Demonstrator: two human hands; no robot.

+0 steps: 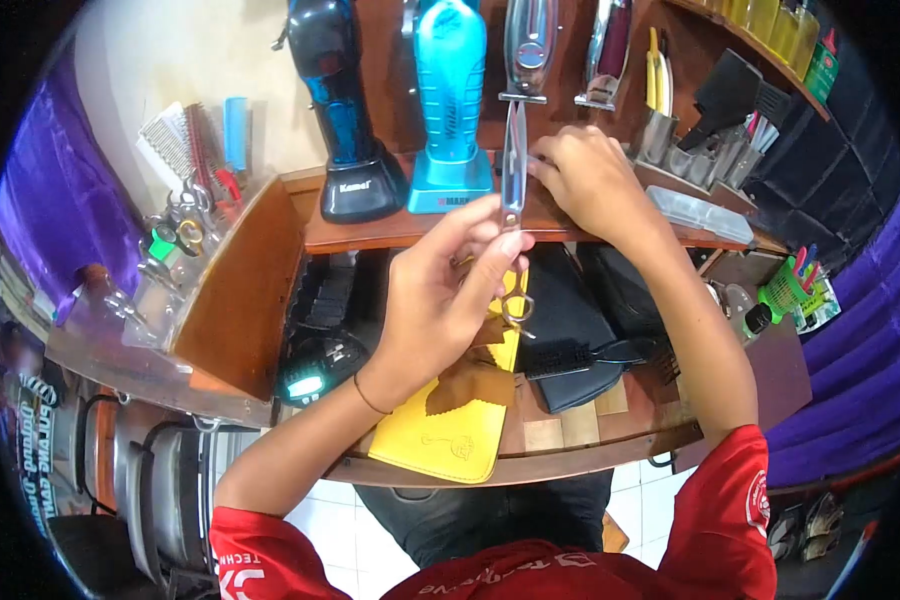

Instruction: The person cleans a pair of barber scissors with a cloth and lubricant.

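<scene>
My left hand (435, 285) is closed around a pair of scissors (514, 170), gripping them near the pivot. Their blades point up and the finger rings (516, 308) hang below the hand. On the wooden shelf, my right hand (585, 180) rests with its fingers bent together behind the scissors; what its fingertips hold, if anything, is hidden. Below the left hand lies a yellow pouch (440, 440) with a brown piece of leather or cloth (465, 388) on it. Beside that sits a black case (570, 390) with a black brush (595, 358) across it.
Along the shelf stand a black clipper (345, 130) and a blue clipper (450, 100) on stands. Two trimmers (532, 45) hang behind. Combs (195, 140) and more scissors (185, 220) fill a left-hand holder. Metal cups (658, 138) and a clear case (695, 212) are at right.
</scene>
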